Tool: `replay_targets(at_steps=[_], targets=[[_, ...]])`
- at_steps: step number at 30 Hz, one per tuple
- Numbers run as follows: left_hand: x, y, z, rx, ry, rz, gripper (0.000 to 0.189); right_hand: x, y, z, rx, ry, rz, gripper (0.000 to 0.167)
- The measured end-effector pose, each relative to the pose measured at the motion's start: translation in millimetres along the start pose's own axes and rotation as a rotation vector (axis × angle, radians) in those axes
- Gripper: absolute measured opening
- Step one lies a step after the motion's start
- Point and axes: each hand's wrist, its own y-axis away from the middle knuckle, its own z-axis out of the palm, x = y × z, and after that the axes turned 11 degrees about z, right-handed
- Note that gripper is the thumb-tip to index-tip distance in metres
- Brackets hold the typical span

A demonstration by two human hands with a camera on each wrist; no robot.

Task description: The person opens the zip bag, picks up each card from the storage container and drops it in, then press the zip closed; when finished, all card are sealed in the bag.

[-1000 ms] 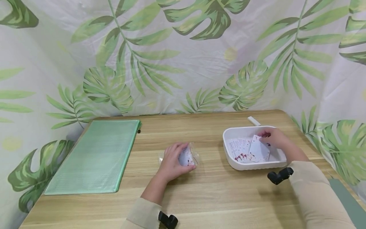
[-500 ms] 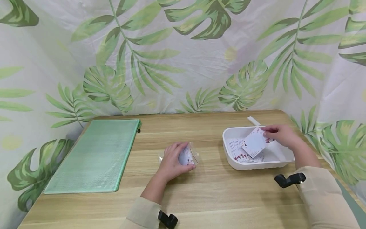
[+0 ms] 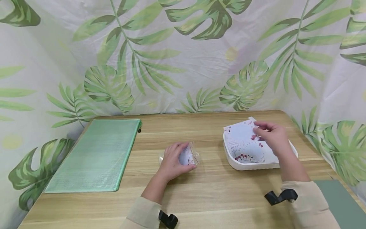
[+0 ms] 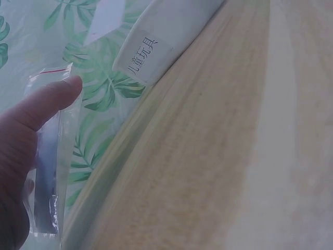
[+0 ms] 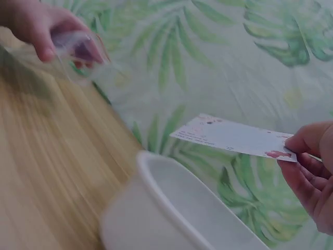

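Higher and farther left than moments ago, the card [image 3: 240, 131] now hangs above the tray [image 3: 251, 166], over its far left part, one end pinched between the thumb and fingers of the right hand [image 3: 275, 138]. Other cards [image 3: 243, 154] lie in the tray. The left hand [image 3: 172, 163] has stayed put, fingers curled round a clear bag [image 3: 196, 156]; a green pouch [image 3: 95, 156] lies flat on the surface [image 3: 206, 203].

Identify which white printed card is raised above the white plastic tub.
The card the right hand pinches; other cards lie in the tub or the clear plastic bag the left hand holds.
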Motion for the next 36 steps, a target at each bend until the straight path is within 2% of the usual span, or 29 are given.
replay_targets(at_steps=[6,10,14,18,24,30,36], targets=[[-0.8,0.0,0.0,0.005,-0.021,0.015,0.085,-4,17.9,47,-0.029,-0.162,0.03,0.042],[-0.9,-0.2,-0.1,0.0,-0.029,0.011,0.085,-2,26.4,77,-0.048,-0.191,0.085,0.04],[-0.5,-0.7,-0.6,-0.008,-0.022,-0.006,0.087,-2,33.1,97,-0.068,-0.193,0.119,0.037],[-1.0,-0.6,-0.6,-0.002,-0.027,-0.016,0.088,-2,38.0,107,-0.092,-0.18,0.127,0.035],[-1.1,-0.7,-1.2,0.02,-0.058,0.001,0.087,-4,41.1,108,-0.11,-0.146,0.138,0.034],[-0.9,-0.5,-1.2,-0.02,-0.037,0.013,0.09,-6,36.2,110,-0.139,-0.074,0.121,0.035],[-1.4,-1.0,0.1,-0.042,-0.018,0.031,0.089,-10,32.4,123,-0.155,-0.046,0.094,0.034]])
